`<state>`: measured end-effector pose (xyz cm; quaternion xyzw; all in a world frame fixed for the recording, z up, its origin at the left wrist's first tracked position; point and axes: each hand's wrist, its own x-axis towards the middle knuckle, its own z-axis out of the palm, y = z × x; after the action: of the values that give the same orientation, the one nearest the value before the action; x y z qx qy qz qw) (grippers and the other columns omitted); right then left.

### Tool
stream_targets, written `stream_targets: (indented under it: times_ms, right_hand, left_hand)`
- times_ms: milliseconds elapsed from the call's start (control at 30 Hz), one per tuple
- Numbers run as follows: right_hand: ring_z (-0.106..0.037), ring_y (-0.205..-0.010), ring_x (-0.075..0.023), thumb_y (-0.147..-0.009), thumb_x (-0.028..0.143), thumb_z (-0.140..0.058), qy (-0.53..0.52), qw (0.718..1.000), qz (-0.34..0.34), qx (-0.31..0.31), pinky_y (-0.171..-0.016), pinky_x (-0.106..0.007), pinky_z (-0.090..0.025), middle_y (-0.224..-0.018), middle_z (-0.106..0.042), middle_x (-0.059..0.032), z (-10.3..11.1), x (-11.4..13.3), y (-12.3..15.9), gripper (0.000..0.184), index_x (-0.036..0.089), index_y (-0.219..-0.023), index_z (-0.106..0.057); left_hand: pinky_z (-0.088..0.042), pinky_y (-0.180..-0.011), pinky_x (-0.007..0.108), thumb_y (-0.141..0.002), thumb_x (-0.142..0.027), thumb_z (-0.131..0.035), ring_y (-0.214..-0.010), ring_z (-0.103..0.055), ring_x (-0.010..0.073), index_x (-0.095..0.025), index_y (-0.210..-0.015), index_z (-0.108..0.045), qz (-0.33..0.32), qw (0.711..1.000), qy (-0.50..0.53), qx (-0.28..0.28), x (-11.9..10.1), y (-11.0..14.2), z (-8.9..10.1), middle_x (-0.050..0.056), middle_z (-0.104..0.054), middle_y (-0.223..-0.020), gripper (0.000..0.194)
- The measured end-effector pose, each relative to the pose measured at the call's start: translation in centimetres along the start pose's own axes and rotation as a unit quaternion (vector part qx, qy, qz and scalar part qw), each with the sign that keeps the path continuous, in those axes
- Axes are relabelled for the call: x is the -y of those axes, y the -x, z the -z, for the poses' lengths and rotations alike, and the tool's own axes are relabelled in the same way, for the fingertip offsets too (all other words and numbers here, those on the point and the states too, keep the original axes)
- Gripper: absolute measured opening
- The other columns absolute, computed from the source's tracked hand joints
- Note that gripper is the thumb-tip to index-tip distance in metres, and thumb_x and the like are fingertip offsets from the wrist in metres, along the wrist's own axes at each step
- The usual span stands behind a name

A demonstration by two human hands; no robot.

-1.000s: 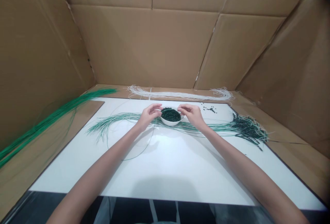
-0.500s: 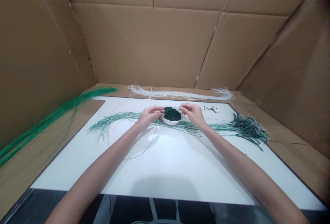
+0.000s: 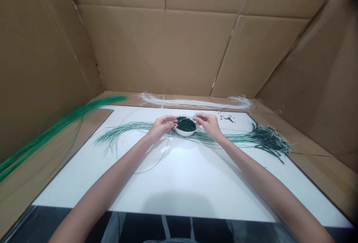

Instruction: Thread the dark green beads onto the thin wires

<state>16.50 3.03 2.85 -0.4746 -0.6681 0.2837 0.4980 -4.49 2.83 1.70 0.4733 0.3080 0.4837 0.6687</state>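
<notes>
A small white bowl [image 3: 185,133] full of dark green beads [image 3: 186,124] stands between my hands. At its left rim, my left hand [image 3: 162,126] pinches a thin green string [image 3: 163,156], whose loose length loops down over the table towards my left forearm. My right hand [image 3: 207,123] is closed in a pinch at the bowl's right rim; a thin strand seems to run to its fingertips across the beads. Behind and under the bowl lies a bundle of green strings [image 3: 223,138], with dark beaded ends [image 3: 268,138] fanned out on the right.
Loose beads [image 3: 229,119] are scattered behind my right hand on the white tabletop [image 3: 179,183]. A white string bundle [image 3: 195,103] lies along the back edge. More green strings [image 3: 69,122] rest at the left. Cardboard walls [image 3: 156,49] enclose the back and sides.
Both hands hold nearly the same pose over the bowl. The whole view has shifted very slightly; nothing has visibly been picked up or let go.
</notes>
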Motion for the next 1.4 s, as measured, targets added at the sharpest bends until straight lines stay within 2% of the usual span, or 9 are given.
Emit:
stream_targets:
  times_ms: [467, 667, 1067, 1400]
  right_hand:
    - [-0.05, -0.05, -0.0114, -0.066, 0.034, -0.056, 0.0, 1.0, 0.008, 0.001, -0.054, -0.023, -0.042, -0.061, -0.057, -0.0027, 0.1, 0.0, 0.0, 0.021, 0.013, -0.067, -0.06]
    - [-0.05, -0.05, -0.0115, -0.065, 0.035, -0.056, 0.0, 1.0, 0.009, 0.0, -0.054, -0.023, -0.042, -0.061, -0.058, -0.0026, 0.1, 0.4, 0.1, 0.023, 0.013, -0.066, -0.06]
    - [-0.051, -0.05, -0.0118, -0.065, 0.035, -0.056, 0.001, 1.0, 0.018, 0.001, -0.054, -0.023, -0.043, -0.061, -0.059, -0.0029, 0.1, 0.5, 0.1, 0.023, 0.013, -0.066, -0.061]
    - [-0.052, -0.051, -0.0122, -0.066, 0.036, -0.056, 0.007, 1.0, 0.014, 0.002, -0.055, -0.024, -0.044, -0.063, -0.06, -0.0038, 0.1, 0.5, 0.1, 0.024, 0.013, -0.067, -0.061]
  left_hand:
    - [-0.041, -0.078, 0.03, -0.053, -0.012, -0.069, -0.074, -0.06, 0.014, -0.013, -0.083, -0.062, 0.006, 1.0, 0.014, -0.008, 0.1, -0.1, 0.2, 0.004, -0.062, -0.082, 0.031]
    - [-0.042, -0.077, 0.027, -0.054, -0.01, -0.068, -0.072, -0.058, 0.0111, -0.013, -0.081, -0.063, 0.006, 1.0, 0.022, -0.002, 0.3, -0.3, 0.3, 0.003, -0.063, -0.082, 0.028]
    - [-0.041, -0.07, 0.023, -0.052, -0.007, -0.068, -0.065, -0.056, 0.0088, -0.011, -0.075, -0.063, 0.039, 0.999, 0.02, -0.003, -0.8, 0.5, -0.9, 0.003, -0.063, -0.073, 0.024]
    - [-0.041, -0.072, 0.023, -0.057, -0.008, -0.066, -0.064, -0.057, 0.0078, -0.01, -0.08, -0.063, 0.052, 0.998, 0.026, 0.008, -0.1, 0.1, -0.2, 0.003, -0.063, -0.074, 0.023]
